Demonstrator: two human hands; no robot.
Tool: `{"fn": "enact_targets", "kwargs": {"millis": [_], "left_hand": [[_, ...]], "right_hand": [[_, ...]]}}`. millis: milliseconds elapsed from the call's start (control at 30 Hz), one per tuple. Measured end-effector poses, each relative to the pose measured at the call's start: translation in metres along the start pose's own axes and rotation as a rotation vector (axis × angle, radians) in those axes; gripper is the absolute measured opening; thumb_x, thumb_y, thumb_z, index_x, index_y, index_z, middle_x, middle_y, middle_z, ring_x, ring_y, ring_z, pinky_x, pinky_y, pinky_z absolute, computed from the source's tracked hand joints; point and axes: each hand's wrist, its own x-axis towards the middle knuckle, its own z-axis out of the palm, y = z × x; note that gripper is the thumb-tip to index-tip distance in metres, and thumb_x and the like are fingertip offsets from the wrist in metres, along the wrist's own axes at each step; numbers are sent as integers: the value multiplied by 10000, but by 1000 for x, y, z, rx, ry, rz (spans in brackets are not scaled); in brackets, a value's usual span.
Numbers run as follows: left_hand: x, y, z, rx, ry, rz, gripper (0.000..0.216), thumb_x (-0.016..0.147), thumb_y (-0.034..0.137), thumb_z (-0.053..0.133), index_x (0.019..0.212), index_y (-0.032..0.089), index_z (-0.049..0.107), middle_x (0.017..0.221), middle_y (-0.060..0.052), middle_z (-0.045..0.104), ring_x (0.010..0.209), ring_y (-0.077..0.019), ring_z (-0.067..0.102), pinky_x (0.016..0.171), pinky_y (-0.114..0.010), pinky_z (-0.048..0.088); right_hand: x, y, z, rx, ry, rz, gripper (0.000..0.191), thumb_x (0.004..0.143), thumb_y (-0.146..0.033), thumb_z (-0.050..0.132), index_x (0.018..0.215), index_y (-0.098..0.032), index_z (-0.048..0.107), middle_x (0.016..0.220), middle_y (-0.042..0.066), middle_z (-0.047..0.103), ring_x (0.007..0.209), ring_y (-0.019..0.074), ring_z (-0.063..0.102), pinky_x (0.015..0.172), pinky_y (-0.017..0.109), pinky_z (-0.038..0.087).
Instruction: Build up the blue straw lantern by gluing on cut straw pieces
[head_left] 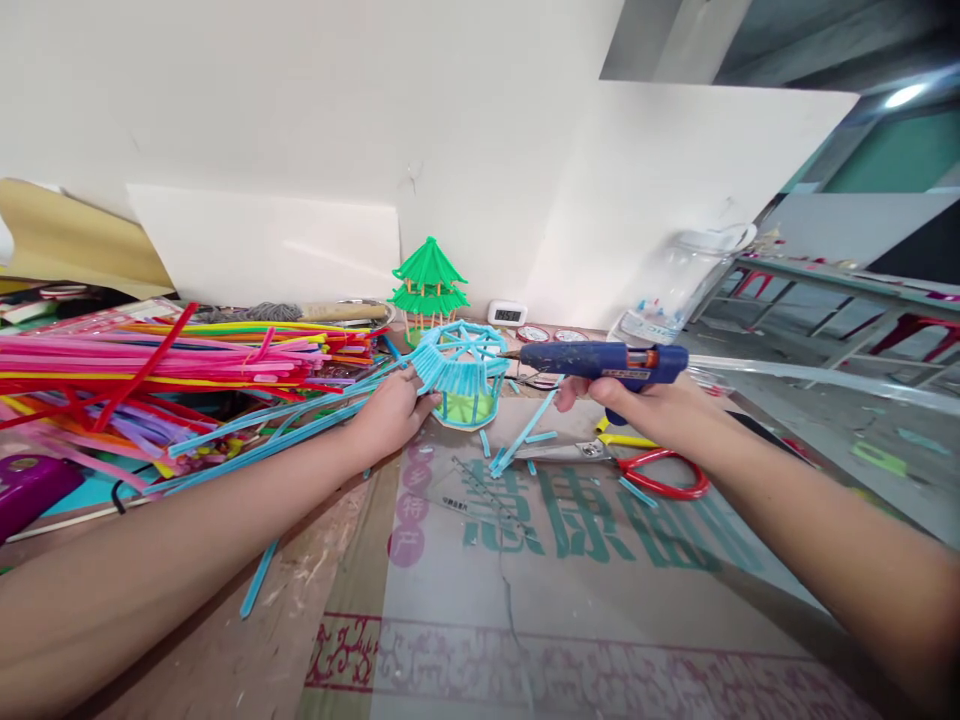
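A small round pavilion model (459, 375), built of light-blue pipe cleaners over a green floor, stands near the middle of the table. At its left side my left hand (391, 412) grips it, fingers closed at the edge of the partly covered roof. My right hand (643, 408) is wrapped around the handle of a dark-blue hot glue gun (570, 362). The gun's nozzle points left and meets the roof's right part; whether it touches cannot be told. Below lie red-handled scissors (664, 474) and cut blue pipe cleaner pieces (525, 430).
A green tiered pavilion (430, 285) stands behind, with a small digital timer (507, 313) beside it. Bundled coloured pipe cleaners (157, 360) fill the left side. A clear plastic jar (686, 280) sits at the back right. A transparent ruler (491, 500) lies in front.
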Motion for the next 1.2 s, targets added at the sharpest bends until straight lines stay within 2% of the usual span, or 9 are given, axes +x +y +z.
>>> {"fn": "enact_targets", "kwargs": {"millis": [167, 333, 400, 567, 933, 1200], "left_hand": [[0, 1, 0, -32, 11, 0, 249, 949, 274, 468, 1055, 132, 643, 1174, -161, 642, 1138, -299, 581, 1006, -475, 465], [0, 1, 0, -78, 27, -24, 183, 929, 262, 512, 989, 166, 656, 1071, -124, 667, 1104, -275, 599, 1005, -439, 469], [0, 2, 0, -85, 30, -38, 171, 928, 263, 517, 961, 168, 655, 1039, -120, 669, 1087, -273, 605, 999, -437, 472], [0, 4, -2, -76, 27, -38, 184, 939, 264, 495, 964, 166, 649, 1034, -123, 665, 1088, -275, 603, 1005, -444, 469], [1, 5, -3, -108, 47, -47, 195, 936, 310, 517, 999, 182, 650, 1045, -119, 666, 1087, -280, 605, 1000, -449, 477], [1, 5, -3, -90, 38, -42, 208, 951, 314, 487, 952, 180, 646, 1055, -122, 655, 1108, -279, 594, 1006, -438, 470]], "right_hand": [[-3, -4, 7, 3, 6, 57, 470, 871, -575, 488, 617, -208, 634, 697, 28, 658, 650, 180, 608, 606, 282, 483], [-3, -15, 12, 44, 40, 65, 286, 819, -503, 571, 773, -250, 696, 850, 23, 740, 841, 238, 671, 777, 344, 543], [-2, -17, 13, 41, 57, 65, 253, 812, -478, 573, 788, -259, 695, 837, 19, 741, 844, 246, 672, 787, 360, 547], [-3, -11, 14, -21, 32, 34, 316, 849, -455, 515, 661, -251, 666, 759, 22, 711, 750, 236, 658, 731, 358, 538], [-3, -13, 15, -26, 37, 66, 422, 851, -581, 515, 611, -248, 612, 722, 31, 688, 733, 240, 650, 705, 360, 540], [-5, -15, 17, 50, 63, 141, 428, 798, -620, 573, 592, -245, 554, 606, 40, 603, 574, 213, 601, 550, 338, 528]]}}
